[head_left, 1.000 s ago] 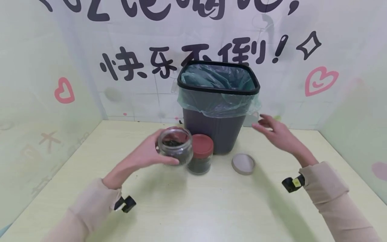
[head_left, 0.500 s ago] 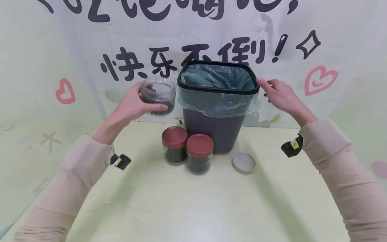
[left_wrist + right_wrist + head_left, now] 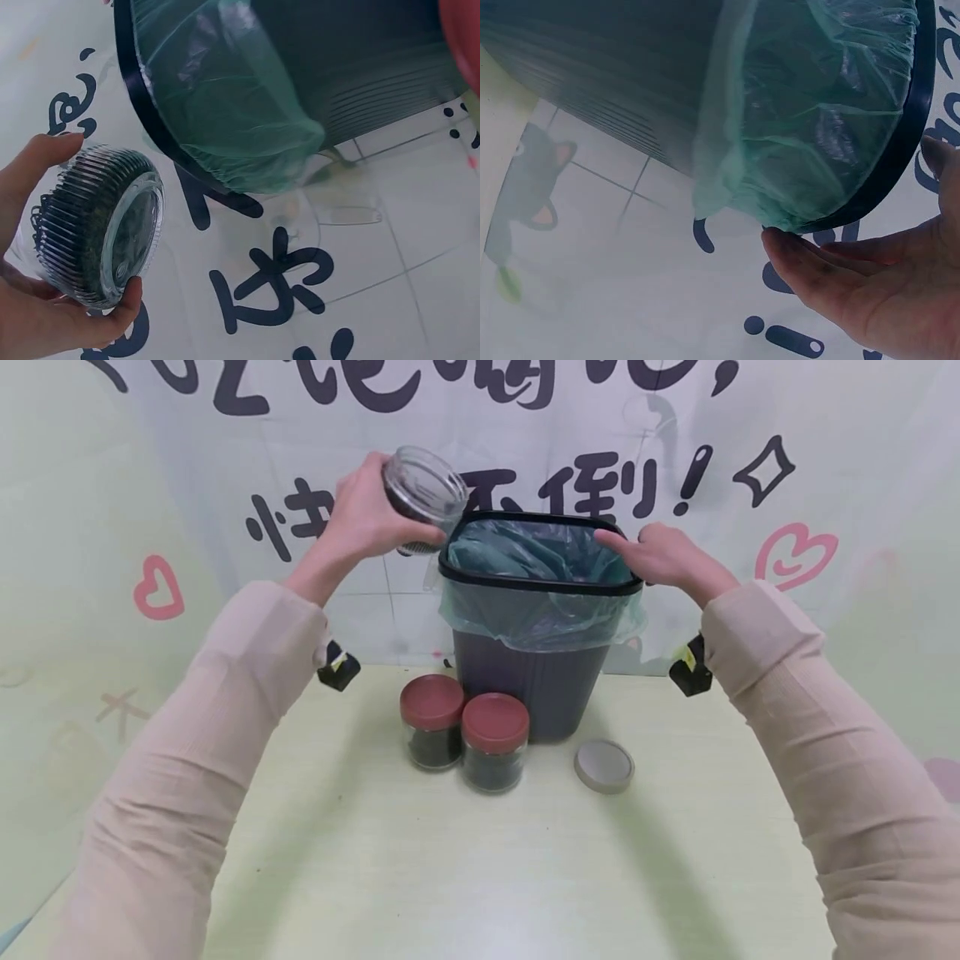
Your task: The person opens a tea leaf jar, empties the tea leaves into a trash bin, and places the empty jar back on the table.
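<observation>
Firmly, the fingers of a person's left hand (image 3: 365, 518) curl round an uncapped glass jar (image 3: 426, 487), thumb on one side and fingertips spread along the other. The jar tilts, its mouth leaning toward a dark waste bin (image 3: 525, 685) just beside it, with dark contents visible inside; whether the glass touches the bin's rim cannot be told.

Across the opening, the right hand (image 3: 663, 556) grips the black rim (image 3: 540, 585), its thumb reaching over the edge while the other fingers bend outside. A green plastic liner (image 3: 547, 618) folds down over the rim.

Below, two red-lidded jars (image 3: 497, 727), each holding dark material, stand upright side by side near the bin's front left. A round gray lid (image 3: 604, 767) lies flat on the pale table (image 3: 480, 860) to their right. Beige sleeves (image 3: 255, 635) are turned back above small black wrist cameras (image 3: 339, 667), and behind everything hangs a white backdrop (image 3: 345, 602) printed with bold dark characters and pink hearts.
</observation>
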